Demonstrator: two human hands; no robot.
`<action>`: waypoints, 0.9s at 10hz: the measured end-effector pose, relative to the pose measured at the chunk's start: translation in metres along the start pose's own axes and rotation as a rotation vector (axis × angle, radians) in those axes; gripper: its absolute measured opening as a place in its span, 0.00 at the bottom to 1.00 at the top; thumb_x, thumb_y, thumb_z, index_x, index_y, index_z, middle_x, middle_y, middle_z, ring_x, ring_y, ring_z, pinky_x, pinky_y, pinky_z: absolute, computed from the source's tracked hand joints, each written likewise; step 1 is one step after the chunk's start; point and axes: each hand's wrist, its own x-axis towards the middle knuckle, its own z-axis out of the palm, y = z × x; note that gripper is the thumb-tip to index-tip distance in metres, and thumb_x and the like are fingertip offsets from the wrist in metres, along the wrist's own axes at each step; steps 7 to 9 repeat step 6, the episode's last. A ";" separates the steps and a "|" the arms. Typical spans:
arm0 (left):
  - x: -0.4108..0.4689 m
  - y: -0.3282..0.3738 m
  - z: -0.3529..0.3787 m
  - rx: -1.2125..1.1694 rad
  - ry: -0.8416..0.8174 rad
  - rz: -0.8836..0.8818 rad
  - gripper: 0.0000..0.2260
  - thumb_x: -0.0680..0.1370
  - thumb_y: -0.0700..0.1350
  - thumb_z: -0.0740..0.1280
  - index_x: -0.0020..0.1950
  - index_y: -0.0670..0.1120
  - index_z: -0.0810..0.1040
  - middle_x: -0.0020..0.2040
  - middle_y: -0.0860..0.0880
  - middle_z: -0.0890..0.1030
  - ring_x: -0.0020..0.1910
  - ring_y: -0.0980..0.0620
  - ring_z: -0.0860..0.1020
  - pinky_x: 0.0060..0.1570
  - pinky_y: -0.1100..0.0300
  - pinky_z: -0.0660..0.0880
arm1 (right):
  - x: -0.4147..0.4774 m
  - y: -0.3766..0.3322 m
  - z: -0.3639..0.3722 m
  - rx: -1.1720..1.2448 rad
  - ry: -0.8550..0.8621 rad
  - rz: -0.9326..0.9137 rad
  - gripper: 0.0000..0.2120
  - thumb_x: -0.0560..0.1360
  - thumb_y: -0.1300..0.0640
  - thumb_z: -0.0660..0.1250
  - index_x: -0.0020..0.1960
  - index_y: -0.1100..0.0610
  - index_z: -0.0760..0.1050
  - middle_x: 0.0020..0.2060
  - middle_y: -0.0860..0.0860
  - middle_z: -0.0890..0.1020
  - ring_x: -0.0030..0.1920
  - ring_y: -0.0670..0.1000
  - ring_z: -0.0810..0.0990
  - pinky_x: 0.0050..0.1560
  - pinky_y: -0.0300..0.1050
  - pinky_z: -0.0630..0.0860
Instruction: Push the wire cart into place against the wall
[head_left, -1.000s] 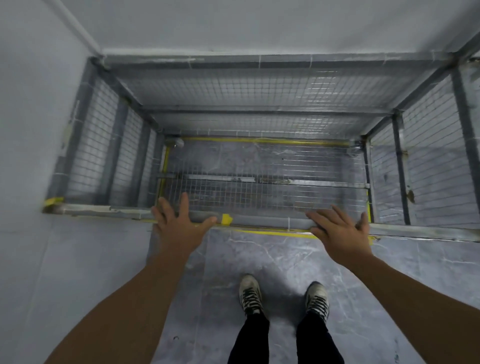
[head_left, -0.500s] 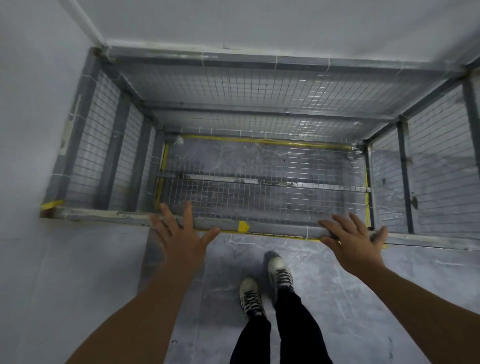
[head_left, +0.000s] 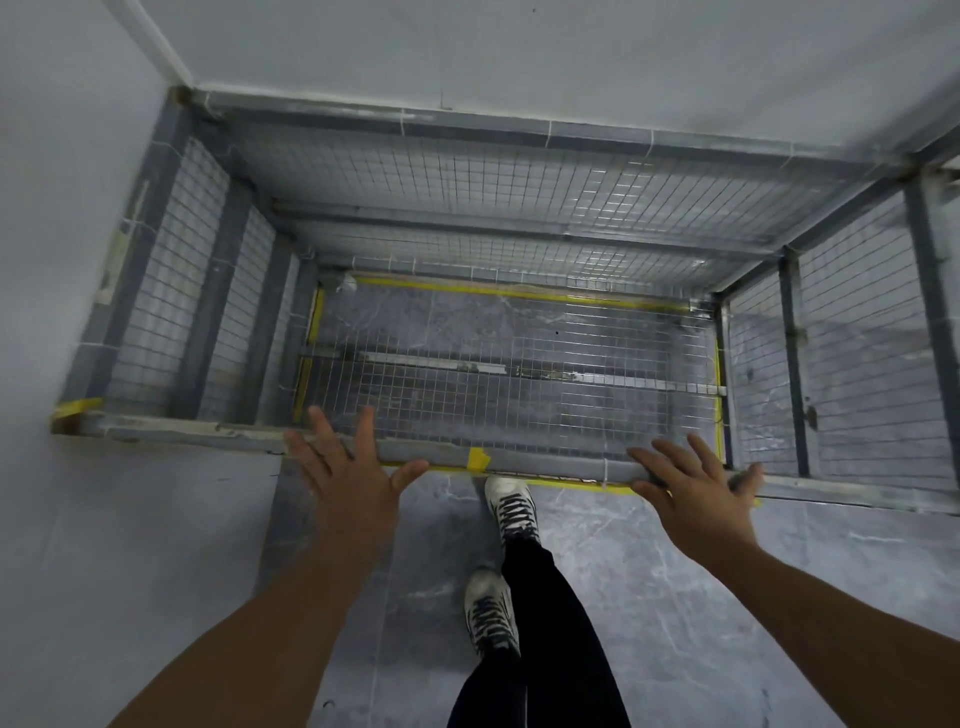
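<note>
The wire cart (head_left: 519, 457) is a grey metal frame with mesh sides and a mesh floor, seen from above. Its far rail lies along the white back wall (head_left: 571, 67) and its left side runs along the white side wall (head_left: 62, 208). My left hand (head_left: 353, 473) rests flat on the near top rail, fingers spread. My right hand (head_left: 696, 488) lies flat on the same rail further right, thumb out. Neither hand wraps the rail. A piece of yellow tape (head_left: 478, 458) marks the rail between them.
Yellow tape lines (head_left: 519, 293) on the grey marbled floor frame the cart's base. My feet in white sneakers (head_left: 511, 506) stand on the floor just behind the near rail, one ahead of the other. More floor extends at lower right.
The cart has shifted further from me toward the back wall. My right foot has stepped forward up to the rail. Both hands stay flat on the near rail.
</note>
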 end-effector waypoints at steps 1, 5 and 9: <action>-0.003 0.003 -0.005 0.016 -0.027 -0.017 0.51 0.62 0.82 0.42 0.79 0.57 0.51 0.79 0.39 0.37 0.75 0.32 0.33 0.68 0.27 0.50 | -0.001 0.000 -0.004 0.002 -0.029 0.006 0.24 0.78 0.31 0.41 0.70 0.31 0.62 0.73 0.40 0.67 0.78 0.53 0.54 0.67 0.77 0.43; -0.029 0.059 -0.047 0.141 -0.168 0.044 0.39 0.74 0.73 0.49 0.80 0.57 0.42 0.80 0.44 0.38 0.78 0.42 0.36 0.74 0.37 0.45 | 0.008 0.001 -0.051 0.118 -0.212 -0.030 0.26 0.78 0.32 0.51 0.74 0.37 0.59 0.75 0.43 0.62 0.77 0.51 0.52 0.69 0.74 0.48; -0.043 0.102 -0.050 0.072 -0.143 0.169 0.38 0.75 0.71 0.50 0.80 0.55 0.45 0.81 0.45 0.42 0.78 0.43 0.39 0.75 0.41 0.44 | 0.015 0.011 -0.070 0.095 -0.139 -0.142 0.27 0.78 0.34 0.52 0.74 0.40 0.60 0.75 0.46 0.63 0.77 0.52 0.54 0.71 0.72 0.49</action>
